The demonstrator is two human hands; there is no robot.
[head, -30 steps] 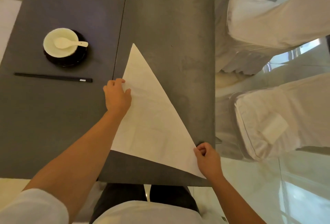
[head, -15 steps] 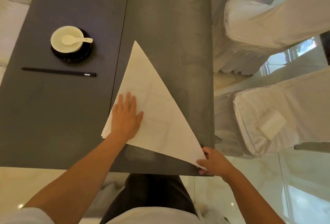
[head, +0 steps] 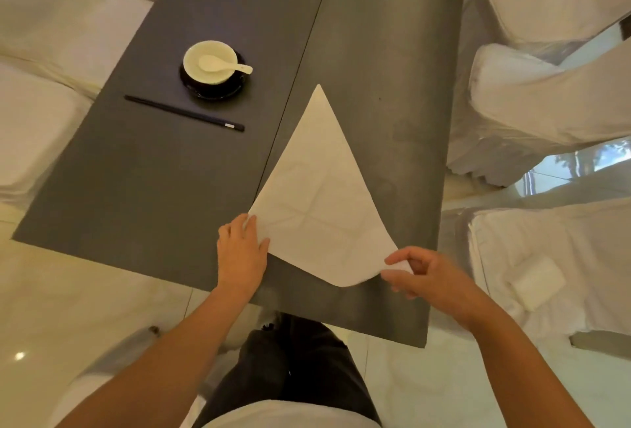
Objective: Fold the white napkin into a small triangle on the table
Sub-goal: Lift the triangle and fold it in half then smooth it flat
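The white napkin (head: 317, 219) lies on the dark counter (head: 392, 69) as a big triangle, point facing away. The left hand (head: 243, 250) rests flat with its grip spread, pressing down the near left corner. The right hand (head: 432, 279) has its grip pinching the near right corner, lifted a little off the counter. This looks like the start of the second fold. Next, that corner probably needs to go across to meet the left one, edges lined up, then get pressed flat.
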